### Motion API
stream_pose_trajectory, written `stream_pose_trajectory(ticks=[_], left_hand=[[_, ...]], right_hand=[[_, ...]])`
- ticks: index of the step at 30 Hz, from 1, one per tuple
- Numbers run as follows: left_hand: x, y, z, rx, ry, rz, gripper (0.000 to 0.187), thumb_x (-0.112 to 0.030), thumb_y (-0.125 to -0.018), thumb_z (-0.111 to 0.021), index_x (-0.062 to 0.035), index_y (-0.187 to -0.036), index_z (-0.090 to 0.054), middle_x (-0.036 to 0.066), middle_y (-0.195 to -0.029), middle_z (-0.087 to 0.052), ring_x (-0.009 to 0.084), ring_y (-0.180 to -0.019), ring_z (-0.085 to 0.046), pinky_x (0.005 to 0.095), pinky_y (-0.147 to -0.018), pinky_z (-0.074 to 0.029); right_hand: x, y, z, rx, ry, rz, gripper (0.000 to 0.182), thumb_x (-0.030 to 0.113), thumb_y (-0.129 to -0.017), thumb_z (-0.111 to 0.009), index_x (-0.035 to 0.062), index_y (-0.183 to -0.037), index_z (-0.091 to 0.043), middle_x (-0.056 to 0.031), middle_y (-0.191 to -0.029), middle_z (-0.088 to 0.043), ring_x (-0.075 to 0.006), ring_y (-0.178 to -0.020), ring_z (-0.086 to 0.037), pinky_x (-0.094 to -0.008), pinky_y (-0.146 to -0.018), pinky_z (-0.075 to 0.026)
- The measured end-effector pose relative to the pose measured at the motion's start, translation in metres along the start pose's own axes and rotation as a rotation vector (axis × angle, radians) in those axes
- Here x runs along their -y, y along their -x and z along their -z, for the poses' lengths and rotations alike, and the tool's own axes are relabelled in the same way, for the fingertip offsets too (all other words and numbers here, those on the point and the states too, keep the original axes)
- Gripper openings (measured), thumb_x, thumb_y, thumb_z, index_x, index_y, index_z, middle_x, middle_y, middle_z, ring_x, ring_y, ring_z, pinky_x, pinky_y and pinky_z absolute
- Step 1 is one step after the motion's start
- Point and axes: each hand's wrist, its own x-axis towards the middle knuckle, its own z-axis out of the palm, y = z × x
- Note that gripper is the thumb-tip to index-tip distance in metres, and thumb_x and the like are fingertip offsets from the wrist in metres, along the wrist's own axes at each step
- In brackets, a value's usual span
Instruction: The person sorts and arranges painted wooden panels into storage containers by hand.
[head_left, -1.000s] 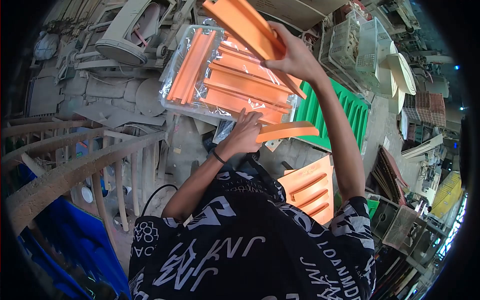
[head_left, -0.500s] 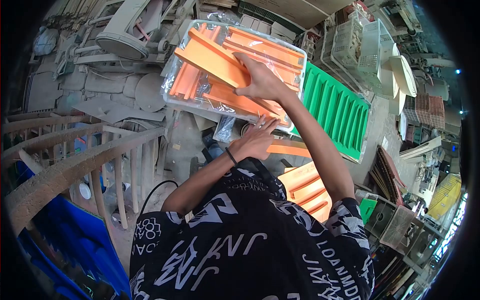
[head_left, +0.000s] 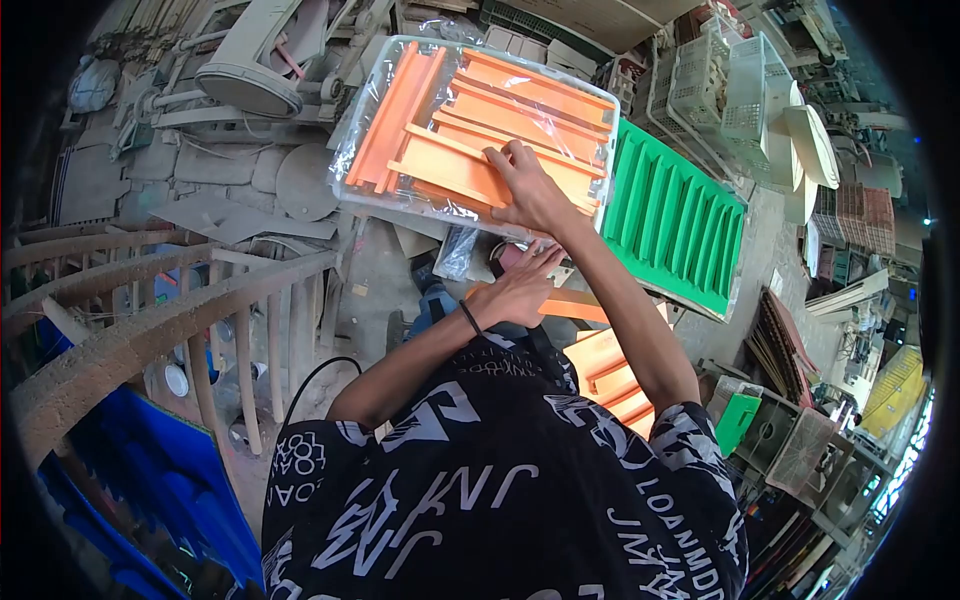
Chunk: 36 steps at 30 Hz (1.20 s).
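Observation:
My right hand [head_left: 535, 195] grips the near end of an orange channel-shaped slat [head_left: 445, 165], thumb on one edge and fingers over the other. The slat lies among other orange slats in a clear-film-lined plastic crate [head_left: 350, 190]. My left hand [head_left: 520, 290] is just below the crate's near edge, fingers stretched together. A long orange strip [head_left: 575, 304] passes under its palm and appears held there; the thumb is mostly hidden. Further orange pieces [head_left: 610, 375] lie stacked beside my body, partly covered by my right arm.
Green ridged panels [head_left: 675, 220] lie right of the crate. Blue ridged panels [head_left: 150, 470] stand at lower left beside a curved wooden railing [head_left: 180, 320]. White plastic baskets [head_left: 750, 85] and stacked boards line the right side. Dusty equipment [head_left: 250, 90] stands at upper left.
My right hand has lowered the orange slat into the crate, bringing it down and to the right. My left hand has drawn slightly away from the crate's edge.

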Motion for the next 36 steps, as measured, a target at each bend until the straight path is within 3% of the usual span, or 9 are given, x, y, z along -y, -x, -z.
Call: stream_pose_trajectory(ticks=[3, 5, 10, 24, 30, 36], left_hand=[[-0.003, 0.003, 0.001, 0.064, 0.048, 0.019, 0.039, -0.016, -0.05, -0.06, 0.0099, -0.079, -0.063, 0.031, -0.133, -0.026, 0.0367, -0.131, -0.016, 0.0483, -0.107, -0.005], [0.0, 0.006, -0.006, -0.065, 0.047, -0.025, 0.028, -0.015, -0.05, -0.063, 0.0071, -0.067, -0.061, 0.027, -0.128, -0.031, 0.0365, -0.128, -0.018, 0.0512, -0.105, -0.01], [0.002, 0.009, -0.012, -0.079, 0.069, -0.029, 0.028, -0.015, -0.051, -0.062, 0.0084, -0.068, -0.061, 0.028, -0.127, -0.032, 0.0387, -0.127, -0.02, 0.0493, -0.106, -0.01], [0.003, 0.004, -0.017, -0.085, 0.059, -0.03, 0.03, -0.014, -0.052, -0.06, 0.0106, -0.069, -0.061, 0.028, -0.12, -0.038, 0.0412, -0.12, -0.026, 0.0469, -0.104, -0.017], [0.003, 0.002, -0.013, -0.028, 0.131, -0.007, 0.034, -0.015, -0.053, -0.06, 0.0123, -0.075, -0.061, 0.026, -0.122, -0.037, 0.0389, -0.122, -0.026, 0.0455, -0.104, -0.017], [0.005, 0.002, -0.013, 0.01, 0.053, -0.025, 0.054, -0.014, -0.053, -0.061, 0.0143, -0.099, -0.054, 0.025, -0.123, -0.036, 0.038, -0.122, -0.026, 0.0436, -0.105, -0.018]], right_hand=[[-0.006, 0.003, -0.011, -0.016, 0.058, 0.001, 0.075, 0.018, -0.055, -0.073, 0.0015, -0.12, -0.039, -0.0172, -0.105, -0.042, -0.0338, -0.099, -0.044, -0.0394, -0.086, -0.041], [-0.009, 0.004, -0.017, -0.038, 0.089, 0.017, 0.075, 0.018, -0.053, -0.075, 0.0028, -0.118, -0.041, -0.017, -0.104, -0.043, -0.0341, -0.099, -0.045, -0.04, -0.086, -0.042], [-0.013, 0.01, -0.025, -0.035, 0.088, -0.054, 0.075, 0.019, -0.055, -0.072, 0.0024, -0.12, -0.04, -0.0157, -0.104, -0.042, -0.0323, -0.098, -0.042, -0.0398, -0.085, -0.038], [-0.013, 0.03, -0.028, -0.084, 0.109, 0.002, 0.077, 0.021, -0.054, -0.074, 0.0014, -0.121, -0.04, -0.012, -0.108, -0.045, -0.0268, -0.102, -0.042, -0.0416, -0.086, -0.031], [-0.019, 0.035, -0.035, -0.091, 0.12, 0.007, 0.076, 0.021, -0.056, -0.074, 0.0015, -0.121, -0.04, -0.0122, -0.11, -0.044, -0.0263, -0.103, -0.042, -0.0423, -0.087, -0.031], [-0.018, 0.038, -0.036, -0.136, 0.127, -0.028, 0.075, 0.022, -0.057, -0.073, 0.0014, -0.121, -0.041, -0.0125, -0.112, -0.043, -0.0263, -0.105, -0.041, -0.0429, -0.088, -0.03]])
